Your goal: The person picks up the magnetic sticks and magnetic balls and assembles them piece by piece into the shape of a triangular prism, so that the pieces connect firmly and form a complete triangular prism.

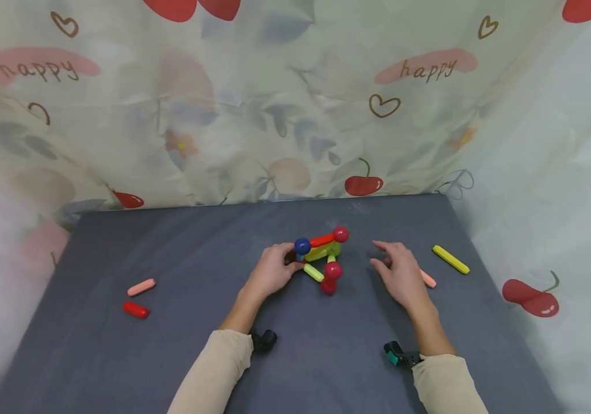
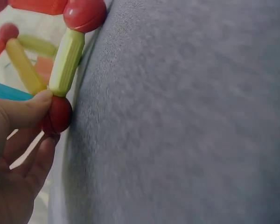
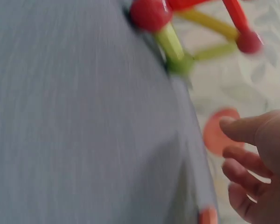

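A ball-and-stick structure (image 1: pixel 321 253) of coloured sticks and balls stands on the table in front of me. My left hand (image 1: pixel 273 270) is at its left side; thumb and fingers pinch a dark red ball (image 2: pixel 60 114) at the end of a light green stick (image 2: pixel 67 63). Among its other parts are a blue ball (image 1: pixel 303 246), an orange-red stick (image 1: pixel 321 240) and a green ball (image 3: pixel 180 64). Off to the right, my right hand (image 1: pixel 400 275) hovers apart from the structure, fingers loosely bent and holding nothing.
By the right hand lies a pink stick (image 1: pixel 428 279), partly covered by it, with a yellow stick (image 1: pixel 451 259) farther right. On the left lie another pink stick (image 1: pixel 141 287) and a short red stick (image 1: pixel 135 310). A printed curtain (image 1: pixel 254 132) borders the grey table (image 1: pixel 192 241).
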### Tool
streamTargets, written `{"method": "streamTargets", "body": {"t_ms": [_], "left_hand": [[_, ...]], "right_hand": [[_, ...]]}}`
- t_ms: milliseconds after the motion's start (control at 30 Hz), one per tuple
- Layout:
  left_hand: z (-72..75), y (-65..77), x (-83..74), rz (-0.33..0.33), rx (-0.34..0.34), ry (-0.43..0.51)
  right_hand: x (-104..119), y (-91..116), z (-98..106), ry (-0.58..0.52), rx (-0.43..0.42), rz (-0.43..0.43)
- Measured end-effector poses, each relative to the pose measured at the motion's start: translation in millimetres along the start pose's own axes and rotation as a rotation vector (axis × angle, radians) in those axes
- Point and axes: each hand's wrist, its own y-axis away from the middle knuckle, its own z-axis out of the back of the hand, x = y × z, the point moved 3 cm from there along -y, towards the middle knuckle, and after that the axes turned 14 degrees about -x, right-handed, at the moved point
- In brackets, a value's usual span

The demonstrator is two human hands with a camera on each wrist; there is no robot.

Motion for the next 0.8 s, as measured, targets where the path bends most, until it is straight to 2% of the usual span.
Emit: {"method": "streamTargets", "body": {"t_ms": [100,200,333,433,533,600,667,800], "left_hand": [[6.1,7.7,3.6,0.049,-0.056,-0.022],[13.3,16.7,6.7,0.118,-0.129,-0.039],[19.1,26.0,6.7,0.192,-0.191,-0.048],[21.1,29.8,6.0,0.229,-0.224,-0.044],[20.6,31.1,6.0,0.256,-0.251,-0.035],[19.3,31.9,6.3,0.263,-0.262,-0.030],[18.1,32.9,6.3,0.268,-0.274,-0.020],[17.9,34.8,5.8,0.267,-0.306,-0.007]], "right_hand": [[-20,10,23,0.082,-0.087,-0.035],[-35,17,40,0.163,-0.130,-0.040],[-44,21,49,0.245,-0.060,-0.073],[-43,18,40,0.288,0.026,-0.119],[-38,9,27,0.309,0.070,-0.120],[-29,2,19,0.265,0.058,-0.099],[-11,-6,14,0.168,0.017,-0.074],[45,-24,12,-0.155,-0.121,-0.007]]}}
